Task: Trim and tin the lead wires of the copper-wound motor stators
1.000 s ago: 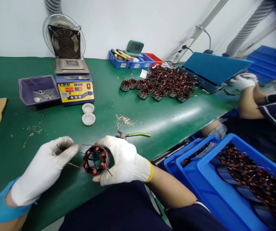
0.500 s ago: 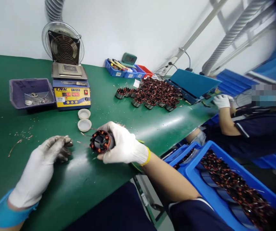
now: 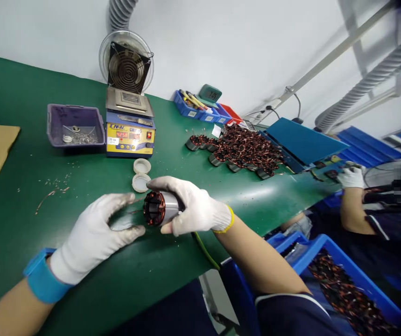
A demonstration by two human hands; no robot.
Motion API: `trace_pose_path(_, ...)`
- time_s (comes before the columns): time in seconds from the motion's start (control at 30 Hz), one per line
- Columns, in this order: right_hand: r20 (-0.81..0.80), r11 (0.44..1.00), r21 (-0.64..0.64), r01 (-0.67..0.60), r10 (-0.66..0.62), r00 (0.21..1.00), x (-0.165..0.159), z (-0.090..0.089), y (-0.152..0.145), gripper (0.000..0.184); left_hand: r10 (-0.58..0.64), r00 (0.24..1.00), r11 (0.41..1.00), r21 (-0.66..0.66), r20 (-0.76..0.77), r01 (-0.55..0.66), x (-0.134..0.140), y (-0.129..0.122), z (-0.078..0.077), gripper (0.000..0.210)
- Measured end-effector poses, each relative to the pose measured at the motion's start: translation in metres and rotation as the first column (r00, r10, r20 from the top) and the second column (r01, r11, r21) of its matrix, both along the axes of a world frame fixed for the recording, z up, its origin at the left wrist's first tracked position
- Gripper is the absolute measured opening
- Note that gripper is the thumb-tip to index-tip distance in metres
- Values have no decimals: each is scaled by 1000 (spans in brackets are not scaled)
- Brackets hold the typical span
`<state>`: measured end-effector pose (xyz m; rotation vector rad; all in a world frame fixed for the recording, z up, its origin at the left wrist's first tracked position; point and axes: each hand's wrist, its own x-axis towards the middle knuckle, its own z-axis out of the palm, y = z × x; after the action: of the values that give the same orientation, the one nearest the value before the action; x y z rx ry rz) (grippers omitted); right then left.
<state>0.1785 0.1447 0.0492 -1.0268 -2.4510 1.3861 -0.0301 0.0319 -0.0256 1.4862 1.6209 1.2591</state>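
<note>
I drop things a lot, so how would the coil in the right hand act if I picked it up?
The coil is round outside, so it could roll if laid on its side. All that metal probably makes it heavy for its size. Its thin wires would likely bend easily.

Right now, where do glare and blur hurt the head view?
Head view: glare streaks the green tabletop, right of the right hand; head view: the blue crate at lower right looks soft, with black shading in the upper right corner; head view: the held copper-wound part reads sharper.
</note>
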Motion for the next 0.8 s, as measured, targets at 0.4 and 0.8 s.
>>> trace_pose_path(0.4, 193, 967, 215, 139, -182, 964, -12, 15, 52, 66, 53, 969, 987, -133, -242, -87, -12, 16, -13, 88)
trace_pose_path(0.8, 484, 956, 270, -116, -31, 875, -54, 21, 69, 42, 18, 930, 983, -164, -368, -84, -7, 22, -7, 81)
